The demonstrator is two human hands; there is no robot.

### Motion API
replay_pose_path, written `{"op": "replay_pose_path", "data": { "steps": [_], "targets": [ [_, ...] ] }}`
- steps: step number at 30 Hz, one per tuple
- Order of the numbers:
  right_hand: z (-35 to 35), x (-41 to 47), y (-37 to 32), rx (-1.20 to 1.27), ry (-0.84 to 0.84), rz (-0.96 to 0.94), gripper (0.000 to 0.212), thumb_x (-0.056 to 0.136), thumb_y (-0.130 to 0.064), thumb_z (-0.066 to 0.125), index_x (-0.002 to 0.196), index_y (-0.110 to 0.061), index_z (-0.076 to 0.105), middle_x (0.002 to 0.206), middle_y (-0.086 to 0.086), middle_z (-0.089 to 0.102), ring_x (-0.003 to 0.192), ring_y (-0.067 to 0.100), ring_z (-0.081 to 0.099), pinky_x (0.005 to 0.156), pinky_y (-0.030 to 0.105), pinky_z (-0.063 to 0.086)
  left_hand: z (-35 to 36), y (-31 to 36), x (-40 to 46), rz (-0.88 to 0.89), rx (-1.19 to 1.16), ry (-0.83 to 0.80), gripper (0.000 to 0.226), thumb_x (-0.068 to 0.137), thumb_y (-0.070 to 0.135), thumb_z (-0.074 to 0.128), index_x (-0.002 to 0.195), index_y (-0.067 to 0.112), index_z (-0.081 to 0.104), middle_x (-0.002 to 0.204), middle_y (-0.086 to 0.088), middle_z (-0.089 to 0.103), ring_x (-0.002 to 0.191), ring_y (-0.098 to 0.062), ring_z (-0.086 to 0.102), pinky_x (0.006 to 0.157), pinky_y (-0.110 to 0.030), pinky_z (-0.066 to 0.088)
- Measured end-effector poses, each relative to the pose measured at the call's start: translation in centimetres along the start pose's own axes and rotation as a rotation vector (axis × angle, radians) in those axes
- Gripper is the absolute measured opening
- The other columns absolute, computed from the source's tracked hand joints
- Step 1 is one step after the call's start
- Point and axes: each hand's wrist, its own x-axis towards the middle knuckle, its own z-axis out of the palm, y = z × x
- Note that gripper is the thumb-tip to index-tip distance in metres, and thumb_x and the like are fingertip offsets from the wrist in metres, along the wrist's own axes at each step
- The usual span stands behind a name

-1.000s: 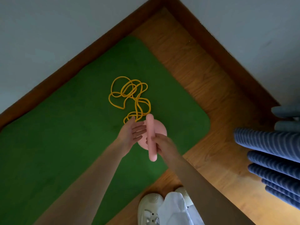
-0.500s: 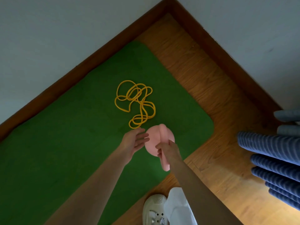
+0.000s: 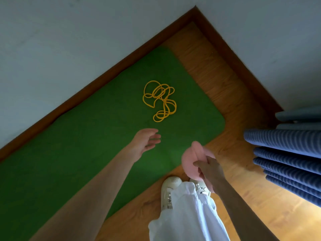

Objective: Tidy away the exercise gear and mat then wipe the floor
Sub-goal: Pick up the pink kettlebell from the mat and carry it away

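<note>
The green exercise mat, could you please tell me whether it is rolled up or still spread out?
Spread out. The green exercise mat lies flat on the wooden floor along the wall, with the yellow cord tangled on top.

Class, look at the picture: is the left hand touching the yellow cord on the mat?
Apart. The head view shows bare green mat between the left hand and the yellow cord.

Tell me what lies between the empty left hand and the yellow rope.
Only bare green mat separates the left hand from the yellow rope, as the head view shows.
</note>
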Motion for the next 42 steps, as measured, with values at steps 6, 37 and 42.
{"op": "replay_pose_path", "data": {
  "steps": [6,37,42],
  "targets": [
    [-3.6,-11.1,-3.5,-0.086,-0.049,-0.132,0.006,0.082,-0.010,0.064,0.087,-0.006,0.061,0.063,0.008,0.059,0.054,0.017,0.052,0.052,0.023,0.041,-0.7,2.8,-9.3,0.108,0.165,-0.022,0.023,0.097,0.012,0.042,0.116,0.012,0.055,0.098,0.001,0.065,0.084,-0.012,0.062,0.085,-0.028,0.050],
    [-16.7,-52.2,-9.7,0.312,0.199,-0.441,0.024,0.087,-0.014,0.062,0.071,-0.022,0.047,0.054,0.003,0.045,0.043,0.014,0.038,0.046,0.026,0.031,0.2,9.6,-50.9,0.568,-0.218,-0.173,0.022,0.097,0.013,0.044,0.111,0.012,0.061,0.103,-0.004,0.069,0.093,-0.016,0.066,0.088,-0.032,0.049],
    [-16.7,-54.4,-10.7,0.171,0.148,-0.528,0.025,0.089,-0.019,0.061,0.073,-0.023,0.041,0.062,0.004,0.048,0.050,0.017,0.042,0.045,0.019,0.032,-1.2,8.4,-53.0,0.614,-0.309,-0.119,0.021,0.096,0.012,0.045,0.106,0.014,0.063,0.099,-0.003,0.071,0.089,-0.015,0.068,0.085,-0.030,0.051]
  ]
}}
